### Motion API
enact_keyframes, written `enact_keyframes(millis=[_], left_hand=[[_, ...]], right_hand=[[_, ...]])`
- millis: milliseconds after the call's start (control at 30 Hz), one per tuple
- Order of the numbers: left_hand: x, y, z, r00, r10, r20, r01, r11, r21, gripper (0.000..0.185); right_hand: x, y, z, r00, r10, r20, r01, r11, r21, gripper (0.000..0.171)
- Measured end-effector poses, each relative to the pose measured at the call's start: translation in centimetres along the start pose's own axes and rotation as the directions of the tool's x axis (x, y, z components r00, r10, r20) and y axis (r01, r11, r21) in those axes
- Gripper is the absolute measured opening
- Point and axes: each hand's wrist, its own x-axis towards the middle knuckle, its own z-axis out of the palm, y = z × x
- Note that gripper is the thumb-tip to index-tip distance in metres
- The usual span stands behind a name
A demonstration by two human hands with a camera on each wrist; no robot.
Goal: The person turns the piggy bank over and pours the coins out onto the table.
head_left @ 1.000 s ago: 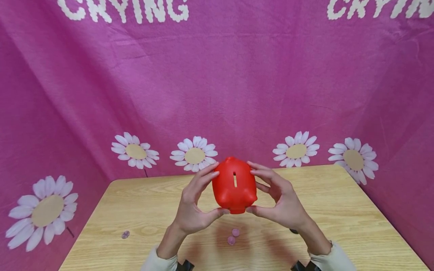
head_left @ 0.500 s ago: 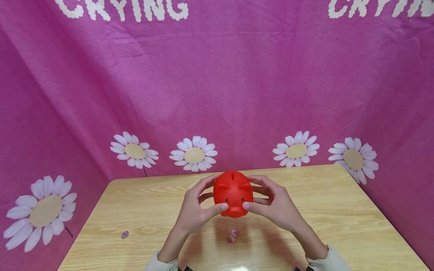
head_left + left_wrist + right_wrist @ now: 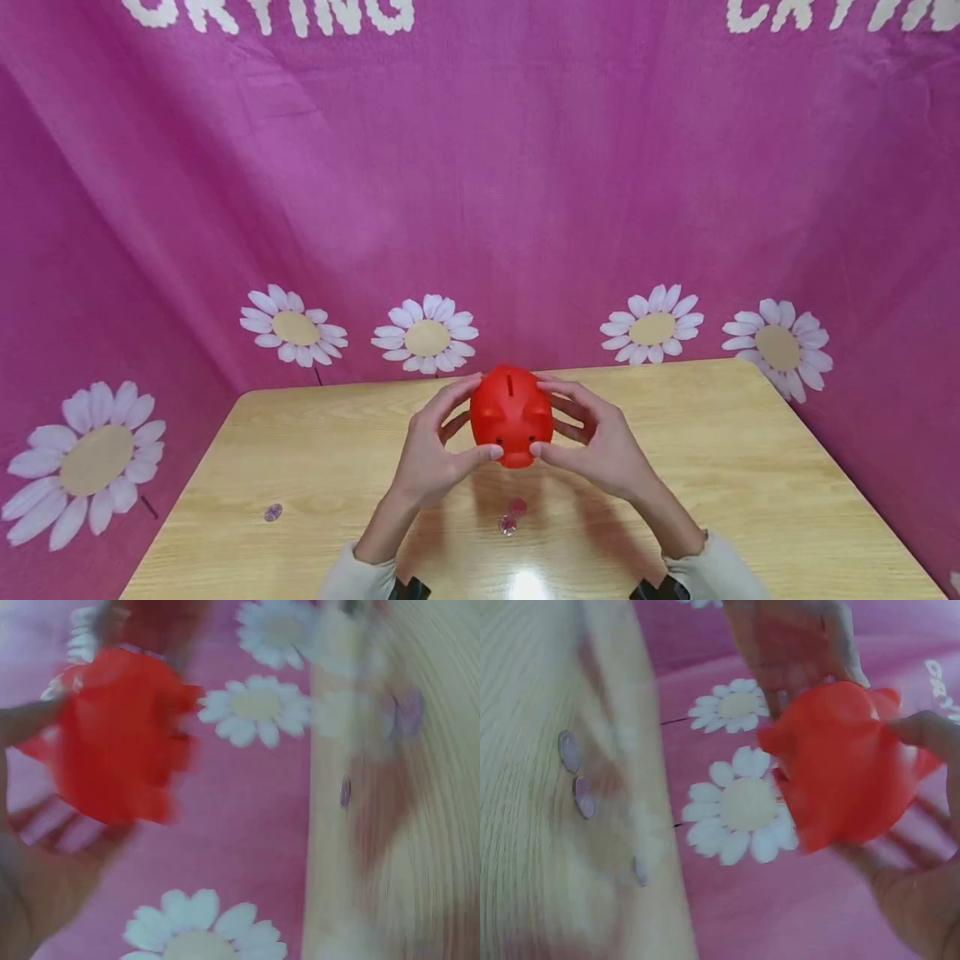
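Observation:
A red piggy bank (image 3: 512, 414) is held above the wooden table (image 3: 712, 467), its snout toward me and its coin slot on top. My left hand (image 3: 433, 446) grips its left side, thumb under the snout. My right hand (image 3: 594, 442) grips its right side in the same way. Both wrist views are blurred; the piggy bank (image 3: 120, 739) shows red in the left wrist view and the piggy bank (image 3: 844, 769) shows red against the other hand in the right wrist view. Two pale pink coins (image 3: 512, 515) lie on the table below the bank.
A third coin (image 3: 272, 512) lies near the table's left edge. A magenta cloth with white daisies (image 3: 427, 336) hangs behind and at both sides of the table. The coins (image 3: 576, 772) also show in the right wrist view.
The piggy bank has been turned from slot-facing-me to snout-facing-me and has moved slightly away. Both hands kept hold of it, thumbs shifting under the snout.

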Motion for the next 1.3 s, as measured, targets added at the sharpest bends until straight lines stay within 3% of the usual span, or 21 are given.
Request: enact_keyframes(millis=[100,167,233,367,567,667,733,800,867,967,1033,1100,1200,1300], left_hand=[[-0.2,0.0,-0.1,0.995,0.096,0.008,-0.096,0.995,-0.035,0.083],[-0.4,0.2,-0.3,0.984,0.18,0.017,-0.179,0.982,-0.055,0.085],[-0.4,0.3,-0.3,0.975,0.22,0.022,-0.219,0.974,-0.059,0.084],[-0.7,0.6,-0.3,0.964,0.264,0.034,-0.261,0.963,-0.067,0.08],[-0.5,0.7,-0.4,0.975,0.22,0.017,-0.22,0.975,-0.015,0.083],[-0.3,0.8,-0.6,0.991,0.133,0.0,-0.133,0.991,0.02,0.084],[-0.2,0.9,-0.5,0.999,0.038,-0.005,-0.038,0.999,0.033,0.079],[-0.1,1.1,-0.4,0.996,-0.089,-0.014,0.09,0.995,0.037,0.071],[0.1,1.2,-0.3,0.972,-0.232,-0.024,0.233,0.971,0.048,0.061],[0.5,1.4,0.0,0.907,-0.419,-0.039,0.42,0.904,0.071,0.054],[0.8,1.4,0.2,0.867,-0.496,-0.037,0.497,0.862,0.095,0.053],[1.0,1.3,0.2,0.841,-0.541,-0.028,0.54,0.835,0.108,0.054],[1.1,1.3,0.2,0.826,-0.563,-0.019,0.561,0.819,0.119,0.055],[1.0,1.2,0.2,0.824,-0.567,-0.015,0.564,0.817,0.122,0.056]], right_hand=[[-0.1,0.1,0.2,0.996,-0.089,0.009,0.089,0.996,0.001,0.08],[-0.2,0.0,0.2,0.986,-0.164,0.015,0.164,0.986,0.02,0.083],[-0.3,0.1,0.3,0.979,-0.202,0.013,0.201,0.979,0.023,0.082],[-0.5,0.3,0.4,0.962,-0.274,0.014,0.273,0.961,0.049,0.081],[-0.3,0.3,0.2,0.964,-0.265,0.015,0.265,0.964,0.006,0.084],[-0.2,-0.1,0.1,0.983,-0.185,0.002,0.185,0.982,-0.044,0.084],[-0.1,-0.3,0.1,0.994,-0.104,-0.019,0.102,0.991,-0.083,0.08],[-0.1,-0.5,0.3,0.999,0.012,-0.051,-0.017,0.994,-0.112,0.071],[0.1,-0.6,0.5,0.985,0.149,-0.083,-0.16,0.977,-0.138,0.061],[0.4,-0.7,0.9,0.942,0.322,-0.1,-0.334,0.931,-0.15,0.05],[0.6,-0.7,1.0,0.917,0.388,-0.09,-0.398,0.905,-0.153,0.049],[0.8,-0.7,1.1,0.905,0.419,-0.075,-0.426,0.894,-0.137,0.048],[0.9,-0.6,1.1,0.9,0.433,-0.052,-0.436,0.892,-0.123,0.047],[1.0,-0.6,1.0,0.898,0.439,-0.036,-0.44,0.89,-0.121,0.047]])
